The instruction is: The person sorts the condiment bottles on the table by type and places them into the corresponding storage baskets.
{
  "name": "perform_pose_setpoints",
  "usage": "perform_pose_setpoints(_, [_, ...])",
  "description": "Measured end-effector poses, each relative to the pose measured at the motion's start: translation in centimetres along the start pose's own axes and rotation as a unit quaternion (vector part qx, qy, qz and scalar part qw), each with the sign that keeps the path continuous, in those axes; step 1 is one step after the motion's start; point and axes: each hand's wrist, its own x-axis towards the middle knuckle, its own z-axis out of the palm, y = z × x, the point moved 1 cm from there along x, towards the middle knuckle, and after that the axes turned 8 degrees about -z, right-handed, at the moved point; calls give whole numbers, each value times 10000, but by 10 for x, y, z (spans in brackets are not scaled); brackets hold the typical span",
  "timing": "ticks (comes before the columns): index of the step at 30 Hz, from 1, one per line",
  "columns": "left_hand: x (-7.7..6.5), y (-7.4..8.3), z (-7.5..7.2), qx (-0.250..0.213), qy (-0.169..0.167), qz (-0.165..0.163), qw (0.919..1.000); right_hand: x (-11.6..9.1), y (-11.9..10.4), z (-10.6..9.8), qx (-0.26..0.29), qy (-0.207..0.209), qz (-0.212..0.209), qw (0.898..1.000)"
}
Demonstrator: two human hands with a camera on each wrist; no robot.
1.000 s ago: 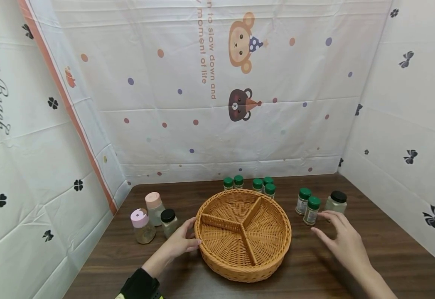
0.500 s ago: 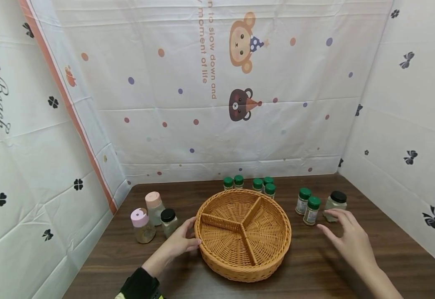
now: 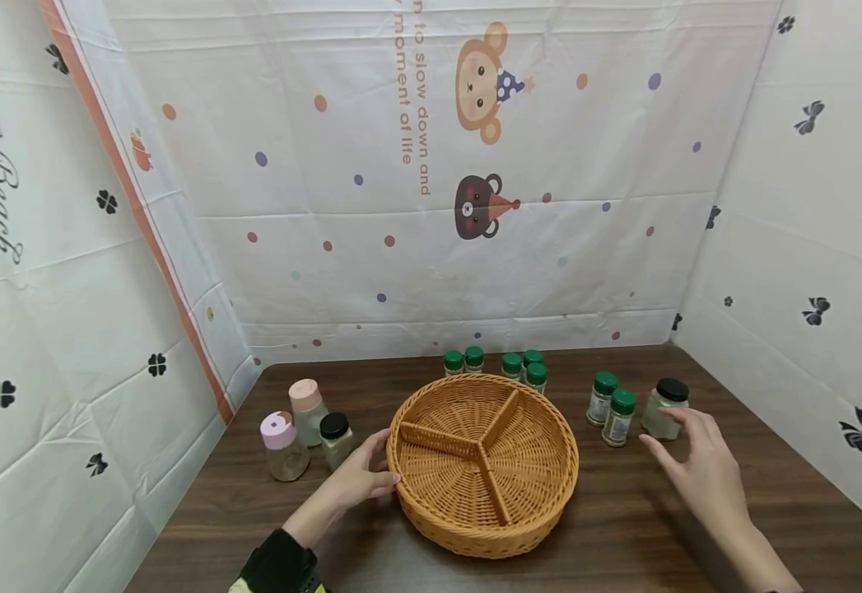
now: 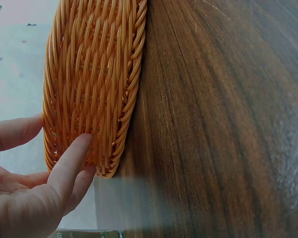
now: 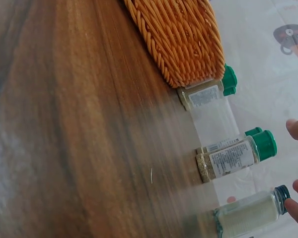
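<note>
Head view: loose left hand [image 3: 354, 478] touched basket [image 3: 484, 541]; loose right hand [image 3: 706, 473] hung by jar [image 3: 656, 419] I judged slick, best clasped mid-body.

Tabletop [image 3: 608, 527]: dark wood grain. Left side, upright: peach-lidded jar [image 3: 308, 418], lilac-lidded jar [image 3: 284, 449]. Near rear edge: five green-capped spice jars [image 3: 537, 376]. Behind: white cloth [image 3: 305, 198], printed with dots, brown bear [image 3: 472, 207].

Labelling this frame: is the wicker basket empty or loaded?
Empty. In the head view, all three sections of the wicker basket show bare weave, with nothing inside but the dividers.
</note>
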Motion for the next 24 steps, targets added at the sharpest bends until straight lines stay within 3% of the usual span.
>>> perform_pose_setpoints(24, [0,0,-1,-48,-71,24,10000,6,13,6,330,319,1175,9920])
